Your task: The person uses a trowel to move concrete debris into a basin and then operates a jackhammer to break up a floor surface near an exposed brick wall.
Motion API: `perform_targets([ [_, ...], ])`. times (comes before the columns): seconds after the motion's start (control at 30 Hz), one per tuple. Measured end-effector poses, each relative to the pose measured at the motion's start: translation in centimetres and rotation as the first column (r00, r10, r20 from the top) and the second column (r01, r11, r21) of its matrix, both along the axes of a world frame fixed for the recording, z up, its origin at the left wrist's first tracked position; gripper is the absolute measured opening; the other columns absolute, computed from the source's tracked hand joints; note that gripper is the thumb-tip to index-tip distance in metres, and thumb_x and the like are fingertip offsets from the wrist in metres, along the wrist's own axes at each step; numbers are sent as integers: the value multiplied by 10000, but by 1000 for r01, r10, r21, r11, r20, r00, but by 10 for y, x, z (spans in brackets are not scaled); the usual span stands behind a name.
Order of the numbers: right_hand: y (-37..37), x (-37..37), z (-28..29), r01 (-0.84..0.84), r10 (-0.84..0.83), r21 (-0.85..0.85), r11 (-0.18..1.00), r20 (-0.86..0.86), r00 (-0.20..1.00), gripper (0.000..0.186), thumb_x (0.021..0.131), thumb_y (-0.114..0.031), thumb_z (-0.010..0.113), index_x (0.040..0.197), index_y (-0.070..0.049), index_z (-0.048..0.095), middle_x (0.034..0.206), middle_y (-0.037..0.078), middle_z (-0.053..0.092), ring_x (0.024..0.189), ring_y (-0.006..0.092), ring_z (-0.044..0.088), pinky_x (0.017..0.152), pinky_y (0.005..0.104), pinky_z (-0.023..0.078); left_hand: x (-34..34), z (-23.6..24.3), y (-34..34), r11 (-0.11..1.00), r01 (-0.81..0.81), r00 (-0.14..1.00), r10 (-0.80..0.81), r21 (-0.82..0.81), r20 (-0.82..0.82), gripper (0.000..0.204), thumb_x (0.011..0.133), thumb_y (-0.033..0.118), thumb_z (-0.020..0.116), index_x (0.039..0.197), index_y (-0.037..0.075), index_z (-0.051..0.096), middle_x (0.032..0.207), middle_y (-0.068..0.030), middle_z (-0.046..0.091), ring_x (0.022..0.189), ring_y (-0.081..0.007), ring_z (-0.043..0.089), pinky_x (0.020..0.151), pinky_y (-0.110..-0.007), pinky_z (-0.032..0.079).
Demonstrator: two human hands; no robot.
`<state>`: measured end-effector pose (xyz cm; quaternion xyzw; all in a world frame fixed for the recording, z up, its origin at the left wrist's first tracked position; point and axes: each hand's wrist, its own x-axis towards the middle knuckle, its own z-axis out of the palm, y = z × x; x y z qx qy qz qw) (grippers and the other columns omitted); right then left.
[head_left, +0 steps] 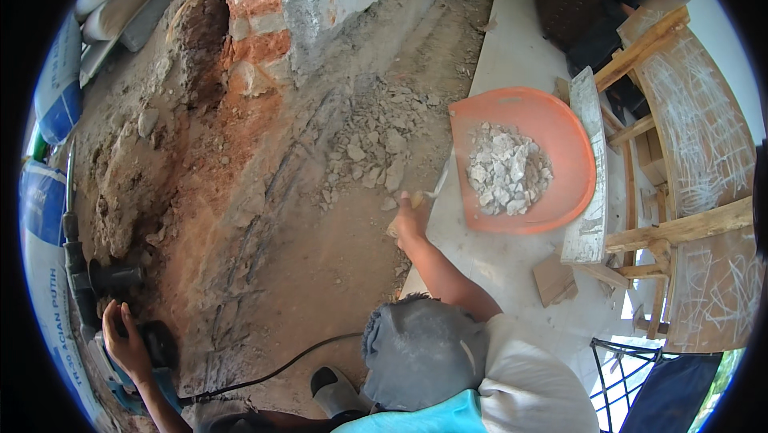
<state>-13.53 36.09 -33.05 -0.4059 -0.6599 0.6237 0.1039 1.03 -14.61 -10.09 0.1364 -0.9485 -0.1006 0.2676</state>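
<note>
1. Right, down in the lower left corner the person's left hand (122, 341) is clenched around a blue-bodied power tool (156, 345), fingers wrapped over the top of its body.
2. The right hand is out of the picture, so there is nothing to say about its grip.
3. The tool sits low on the dug-up floor (320, 273), just beside a black pipe (112, 277) in the broken ground, with white sacks (40, 217) close on its left.
4. Risk one: it is a one-handed hold as far as I can see. If the head bites, the tool could kick toward that pipe.
5. Risk two: the black cord (272, 369) trails right across the floor and passes near a co-worker's shoe (334, 389) (easy to snag or step on).
6. Risk three: the co-worker crouches close by, one hand (410, 221) reaching at an orange pan (572, 145) of pale rubble (508, 169), well within reach of flying grit.
7. As for direction, the tool's long axis seems to run diagonally, with the dark round head up toward the pipe and the cord end down toward the lower edge. The hand hides part of it, so that is a judgement.
</note>
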Motion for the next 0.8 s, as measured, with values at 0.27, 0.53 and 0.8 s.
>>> perform_targets([
  [0.27,-37,15,19,-250,242,-142,958,-74,967,526,954,-282,579,1326,32,379,1178,194,576,1070,295,572,904,390,447,4,-2,-7,1000,0,1000,1,-28,7,280,942,180,623,1142,-16,620,1069,-154,665,993,-263,635,893,-348,475],
  [0.53,-25,24,-15,-144,145,-53,988,15,989,549,950,-300,580,1335,34,376,1206,209,567,1078,327,578,911,393,445,-2,0,3,1000,-4,1000,4,-1,-2,284,944,182,622,1138,-26,618,1078,-150,666,999,-255,635,896,-343,474],
  [0.8,-37,33,-2,-76,73,-68,995,-52,996,500,952,-297,570,1301,17,396,1179,201,569,1064,322,576,891,392,449,1,-1,-3,1000,20,1000,-20,-10,-10,280,943,187,622,1133,-19,622,1079,-154,666,992,-261,638,886,-347,479],
])
